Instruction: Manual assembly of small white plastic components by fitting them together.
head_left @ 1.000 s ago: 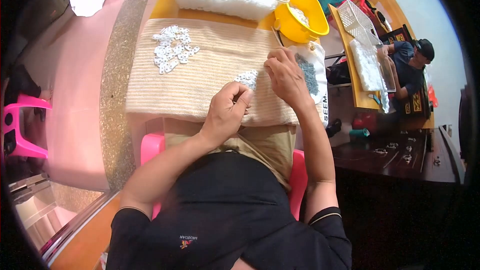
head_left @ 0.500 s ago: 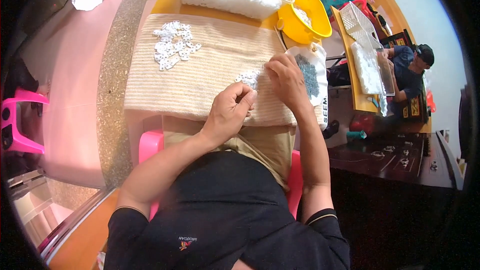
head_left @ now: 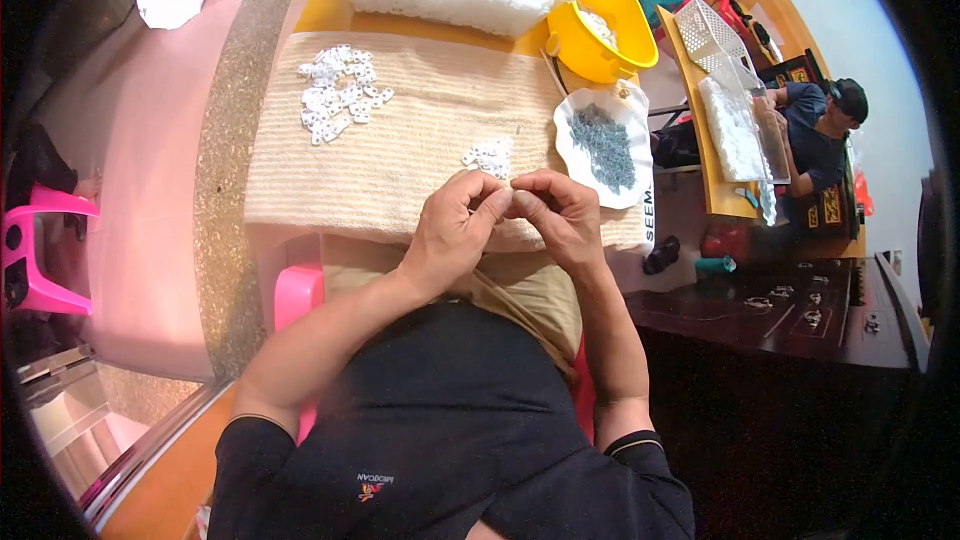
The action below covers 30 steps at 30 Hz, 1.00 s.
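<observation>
My left hand (head_left: 459, 224) and my right hand (head_left: 563, 217) meet fingertip to fingertip over the near part of a striped beige towel (head_left: 420, 120). Both are closed in a pinch, and whatever sits between the fingertips is too small and covered to make out. Just beyond them lies a small pile of white plastic pieces (head_left: 489, 154). A larger pile of white pieces with holes (head_left: 338, 98) is spread at the far left of the towel. To the right of my right hand, a white scalloped dish (head_left: 625, 196) holds many small dark grey screw-like parts (head_left: 602, 145).
Behind the towel stands a clear bin (head_left: 440, 0) full of white pieces. A yellow basin (head_left: 600, 60) is beside it. At right, another person (head_left: 815, 135) sits by a side table with white pieces. A pink stool (head_left: 50, 245) stands on the left floor.
My right hand has come from beside the dish, moving left and nearer, to meet my left hand's fingertips. The dish of grey parts is now uncovered. My left hand stays nearly in place.
</observation>
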Available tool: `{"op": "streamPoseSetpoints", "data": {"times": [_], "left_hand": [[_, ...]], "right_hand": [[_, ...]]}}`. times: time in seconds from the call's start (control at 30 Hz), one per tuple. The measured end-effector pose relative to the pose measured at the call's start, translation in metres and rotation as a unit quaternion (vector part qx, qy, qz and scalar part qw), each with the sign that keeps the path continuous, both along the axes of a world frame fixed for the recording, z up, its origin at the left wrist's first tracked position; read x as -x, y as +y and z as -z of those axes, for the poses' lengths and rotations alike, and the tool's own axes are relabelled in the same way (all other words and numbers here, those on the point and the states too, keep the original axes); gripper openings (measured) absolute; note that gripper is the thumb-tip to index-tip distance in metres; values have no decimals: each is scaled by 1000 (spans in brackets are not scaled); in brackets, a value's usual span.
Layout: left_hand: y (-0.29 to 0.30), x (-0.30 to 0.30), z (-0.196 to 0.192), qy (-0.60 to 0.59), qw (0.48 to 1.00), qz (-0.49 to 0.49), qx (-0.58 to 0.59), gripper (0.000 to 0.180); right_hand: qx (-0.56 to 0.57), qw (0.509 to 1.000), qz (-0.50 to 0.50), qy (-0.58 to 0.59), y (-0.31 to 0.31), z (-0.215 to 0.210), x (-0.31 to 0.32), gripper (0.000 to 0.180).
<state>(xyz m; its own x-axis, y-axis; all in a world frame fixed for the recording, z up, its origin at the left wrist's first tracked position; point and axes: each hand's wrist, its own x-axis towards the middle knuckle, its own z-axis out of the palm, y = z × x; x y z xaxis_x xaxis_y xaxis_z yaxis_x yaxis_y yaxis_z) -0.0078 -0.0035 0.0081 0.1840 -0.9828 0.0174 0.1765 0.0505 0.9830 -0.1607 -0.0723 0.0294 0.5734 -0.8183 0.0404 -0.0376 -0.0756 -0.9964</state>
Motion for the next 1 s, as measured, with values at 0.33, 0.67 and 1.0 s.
{"op": "streamPoseSetpoints", "data": {"times": [0.33, 0.67, 1.0], "left_hand": [[0, 2, 1, -51, 997, -48, 35, 16], [0, 2, 1, 54, 998, -25, -37, 19], [-2, -2, 3, 89, 995, 11, -51, 15]], "right_hand": [[67, 995, 41, 63, 12, -4, -9, 11], [465, 825, 47, 317, -53, -7, -5, 4], [471, 738, -21, 482, -69, -7, -15, 8]]}}
